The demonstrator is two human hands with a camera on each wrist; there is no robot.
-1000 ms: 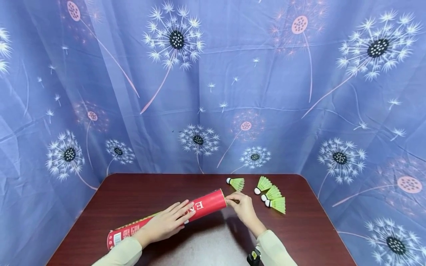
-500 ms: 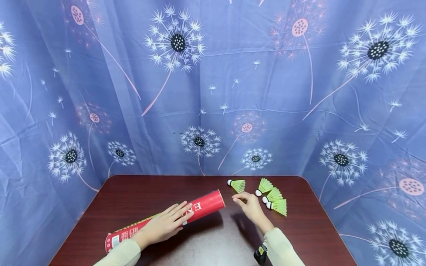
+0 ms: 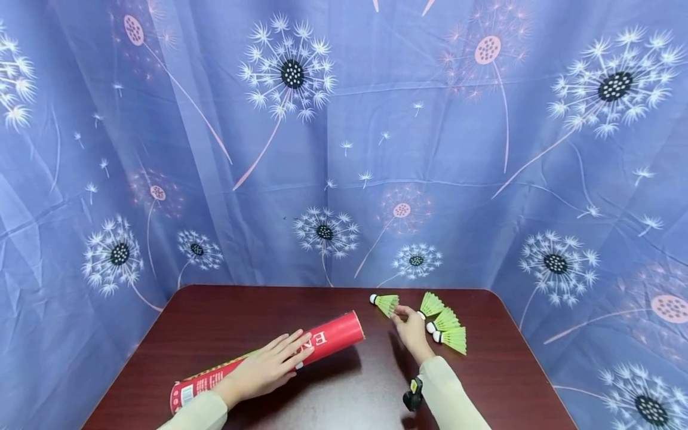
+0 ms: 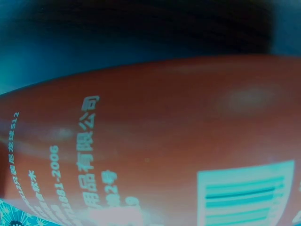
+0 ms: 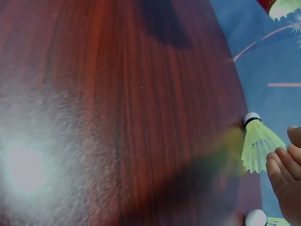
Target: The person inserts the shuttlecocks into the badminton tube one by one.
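In the head view, a red shuttlecock tube [image 3: 338, 334] slants across the table with its right end raised. My left hand [image 3: 269, 367] lies over its middle and holds it, fingers spread across the top; its underside is hidden. The left wrist view shows the printed tube wall [image 4: 164, 136] close up. My right hand [image 3: 411, 334] is beside a yellow-green shuttlecock [image 3: 385, 303], fingertips close to the skirt. In the right wrist view, thumb and fingers [image 5: 277, 165] stand apart next to that shuttlecock [image 5: 257, 146]. Whether they touch it I cannot tell.
Several more shuttlecocks lie to the right of my right hand, one of them a yellow-green shuttlecock [image 3: 454, 339] nearest me. The dark red table [image 3: 226, 316] meets a blue dandelion-print curtain [image 3: 344, 149] at the back. A black device [image 3: 412, 394] sits at my right wrist.
My right hand has drawn away from the tube's right end and moved right and back to the lone shuttlecock. The left hand stays on the tube.
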